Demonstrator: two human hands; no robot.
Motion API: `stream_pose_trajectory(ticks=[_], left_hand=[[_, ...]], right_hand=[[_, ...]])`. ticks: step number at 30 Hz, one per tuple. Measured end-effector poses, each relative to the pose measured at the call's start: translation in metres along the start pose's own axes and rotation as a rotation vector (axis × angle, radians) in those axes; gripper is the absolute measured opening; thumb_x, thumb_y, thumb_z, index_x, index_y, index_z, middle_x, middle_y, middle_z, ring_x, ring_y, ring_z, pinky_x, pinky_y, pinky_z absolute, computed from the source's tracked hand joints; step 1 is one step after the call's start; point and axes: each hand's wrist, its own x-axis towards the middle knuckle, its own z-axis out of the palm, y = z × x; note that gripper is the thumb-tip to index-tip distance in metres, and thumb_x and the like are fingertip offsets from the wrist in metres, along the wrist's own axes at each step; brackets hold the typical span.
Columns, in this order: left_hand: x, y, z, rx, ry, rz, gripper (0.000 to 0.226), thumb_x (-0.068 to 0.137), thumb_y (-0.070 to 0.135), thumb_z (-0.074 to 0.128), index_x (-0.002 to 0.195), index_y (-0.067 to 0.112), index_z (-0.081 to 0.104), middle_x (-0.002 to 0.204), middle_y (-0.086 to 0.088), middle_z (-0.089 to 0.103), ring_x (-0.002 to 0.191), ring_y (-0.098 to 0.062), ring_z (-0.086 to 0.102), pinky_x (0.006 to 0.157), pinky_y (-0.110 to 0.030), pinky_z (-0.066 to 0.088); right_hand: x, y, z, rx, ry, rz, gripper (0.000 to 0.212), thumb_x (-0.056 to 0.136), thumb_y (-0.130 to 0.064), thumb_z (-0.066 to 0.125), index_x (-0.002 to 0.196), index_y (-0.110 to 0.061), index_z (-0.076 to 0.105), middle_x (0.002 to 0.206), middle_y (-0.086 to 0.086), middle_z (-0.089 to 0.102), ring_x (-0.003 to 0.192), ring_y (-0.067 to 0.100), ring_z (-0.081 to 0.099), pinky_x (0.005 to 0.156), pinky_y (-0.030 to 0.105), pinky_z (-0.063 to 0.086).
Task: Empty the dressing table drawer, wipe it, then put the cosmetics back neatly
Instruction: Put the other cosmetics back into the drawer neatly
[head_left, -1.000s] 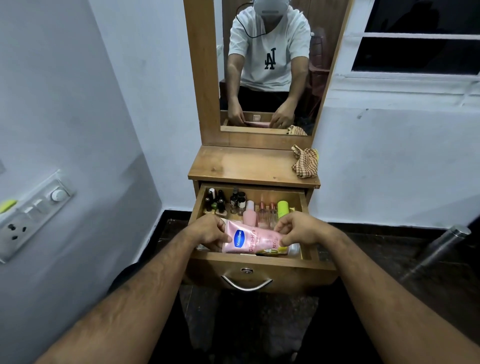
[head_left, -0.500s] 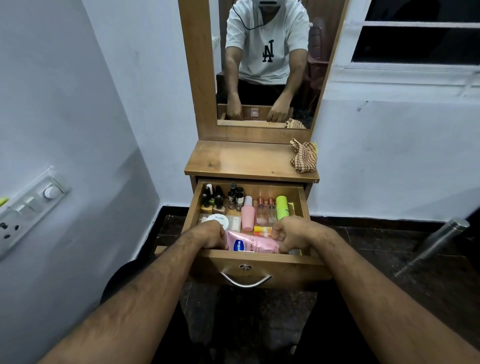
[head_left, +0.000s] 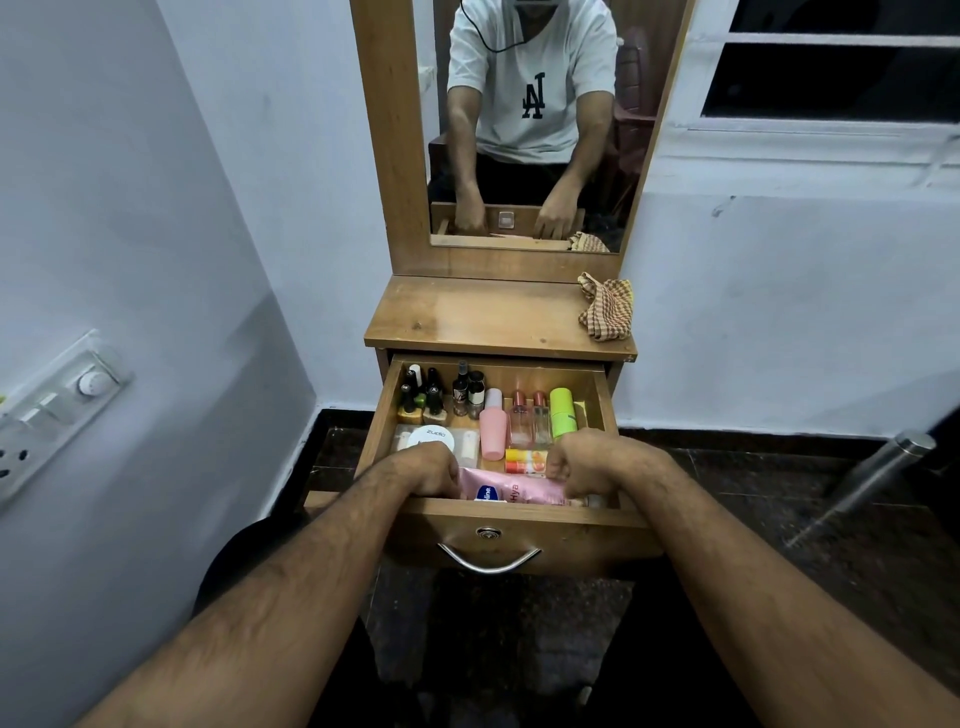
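Setting: pale painted walls and dark speckled floor are seen behind a wooden dressing table (head_left: 498, 322).
Tube: a soft pink lotion tube (head_left: 511, 491) is laid flat along the front of the open drawer (head_left: 519, 519).
Hands: its ends are gripped by curled left hand (head_left: 428, 470) and right hand (head_left: 584, 465).
Neighbours: glossy bottles are stood upright behind.
Tabletop: a crumpled checked cloth (head_left: 607, 310) is left.

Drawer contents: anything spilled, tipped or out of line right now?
No spill shows. The pink tube lies flat along the drawer front, gripped by left hand and right hand. Bottles behind stand upright in rows.
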Motion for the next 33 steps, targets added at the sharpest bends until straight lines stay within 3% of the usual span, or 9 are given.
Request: stream_pose_trajectory(ticks=[4, 9, 12, 14, 17, 21, 24, 29, 33], left_hand=[[-0.002, 0.0, -0.002, 0.015, -0.038, 0.02, 0.024, 0.091, 0.026, 0.066, 0.113, 0.017, 0.073, 0.106, -0.001, 0.07, 0.094, -0.015, 0.06, 0.079, -0.027, 0.045], [-0.005, 0.004, -0.002, 0.026, -0.03, 0.024, 0.025, 0.092, 0.023, 0.065, 0.114, 0.014, 0.072, 0.101, 0.001, 0.067, 0.093, -0.015, 0.059, 0.08, -0.027, 0.044], [-0.004, 0.003, -0.001, 0.012, -0.026, 0.017, 0.024, 0.091, 0.024, 0.067, 0.112, 0.015, 0.073, 0.1, 0.001, 0.068, 0.091, -0.014, 0.06, 0.078, -0.027, 0.045], [-0.005, 0.002, -0.002, -0.018, -0.042, 0.011, 0.025, 0.089, 0.026, 0.07, 0.112, 0.017, 0.073, 0.099, 0.002, 0.069, 0.09, -0.014, 0.062, 0.076, -0.026, 0.046], [-0.008, 0.002, -0.006, -0.066, -0.032, 0.006, 0.025, 0.086, 0.026, 0.073, 0.11, 0.019, 0.073, 0.099, 0.003, 0.069, 0.093, -0.014, 0.062, 0.076, -0.027, 0.047], [-0.014, 0.004, -0.008, -0.103, 0.004, 0.002, 0.02, 0.086, 0.025, 0.073, 0.105, 0.018, 0.073, 0.095, 0.003, 0.067, 0.09, -0.012, 0.06, 0.073, -0.025, 0.044], [-0.02, 0.006, -0.008, -0.115, 0.057, 0.006, 0.021, 0.087, 0.027, 0.073, 0.106, 0.016, 0.074, 0.096, 0.002, 0.068, 0.09, -0.012, 0.06, 0.069, -0.024, 0.042], [-0.035, 0.01, -0.008, -0.109, 0.246, -0.017, 0.016, 0.089, 0.027, 0.071, 0.1, 0.017, 0.075, 0.089, 0.003, 0.071, 0.077, -0.008, 0.063, 0.061, -0.02, 0.044], [-0.051, 0.02, -0.001, -0.075, 0.483, -0.03, 0.017, 0.092, 0.031, 0.067, 0.103, 0.02, 0.075, 0.098, 0.002, 0.072, 0.087, -0.011, 0.063, 0.078, -0.027, 0.053]], right_hand=[[0.001, 0.002, 0.0, 0.03, 0.006, -0.014, 0.015, 0.088, -0.019, 0.071, 0.101, -0.025, 0.068, 0.103, -0.004, 0.065, 0.094, 0.012, 0.058, 0.072, 0.026, 0.044], [0.001, 0.002, 0.003, 0.032, 0.001, -0.003, 0.012, 0.086, -0.021, 0.073, 0.093, -0.027, 0.065, 0.096, -0.006, 0.061, 0.096, 0.015, 0.058, 0.072, 0.026, 0.043], [0.001, 0.002, 0.002, 0.056, 0.027, 0.004, 0.03, 0.084, -0.024, 0.076, 0.113, -0.025, 0.067, 0.111, -0.002, 0.064, 0.102, 0.016, 0.058, 0.083, 0.029, 0.049], [0.003, 0.004, 0.003, 0.09, 0.06, 0.012, 0.024, 0.083, -0.023, 0.077, 0.103, -0.03, 0.067, 0.112, -0.003, 0.065, 0.102, 0.015, 0.06, 0.089, 0.032, 0.052], [0.002, 0.005, 0.004, 0.087, 0.079, -0.007, 0.022, 0.081, -0.023, 0.078, 0.082, -0.033, 0.059, 0.104, -0.003, 0.064, 0.097, 0.014, 0.06, 0.083, 0.031, 0.052], [-0.001, 0.004, 0.004, 0.125, 0.127, -0.003, 0.017, 0.082, -0.023, 0.078, 0.094, -0.029, 0.066, 0.107, -0.003, 0.065, 0.1, 0.014, 0.06, 0.089, 0.032, 0.053], [-0.005, 0.003, 0.005, 0.161, 0.185, -0.001, 0.02, 0.086, -0.022, 0.073, 0.106, -0.024, 0.07, 0.108, -0.003, 0.067, 0.099, 0.013, 0.061, 0.092, 0.034, 0.054], [-0.017, -0.003, 0.01, 0.172, 0.339, -0.012, 0.016, 0.092, -0.026, 0.064, 0.105, -0.021, 0.072, 0.103, -0.001, 0.07, 0.092, 0.014, 0.063, 0.088, 0.037, 0.056], [-0.034, -0.009, 0.014, 0.233, 0.493, -0.009, 0.017, 0.092, -0.03, 0.064, 0.105, -0.022, 0.072, 0.102, -0.004, 0.072, 0.089, 0.012, 0.063, 0.086, 0.036, 0.056]])
